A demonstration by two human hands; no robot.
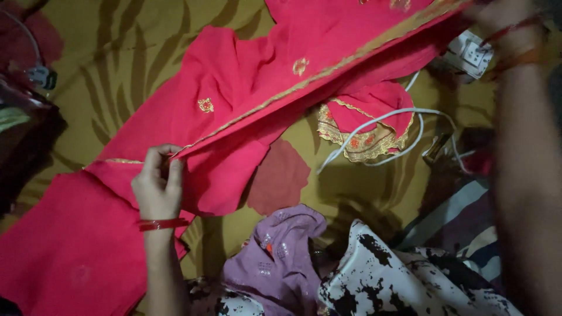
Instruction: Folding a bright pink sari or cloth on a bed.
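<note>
The left hand [157, 186] pinches the gold-trimmed edge of a red embroidered cloth [234, 111], fingers curled shut on the border, with a red bangle [163, 223] round its wrist. From that pinch the cloth runs taut up toward the top right corner, where the right hand [504, 14] is raised at the far end of the same gold border; it is blurred and partly cut off by the frame, so I cannot tell whether it grips the cloth or only touches it. The right forearm hangs down the right edge (it has reddish bangles [515, 41] at the wrist too).

Everything lies on an olive bedsheet [117, 64] with dark leaf shapes and a maroon blotch. The lower part of the red cloth spreads flat over the sheet below and left of the left hand. Under the taut span of cloth sits a small red garment with a gold lace hem [363, 126], and a white cable [386, 117] loops across it. That cable leads toward a white power strip [468, 54] just below the right hand. Below the cloth, near the bottom edge, lie a crumpled mauve garment [278, 254] and, beside it, a white fabric with black splotches [398, 278]
</note>
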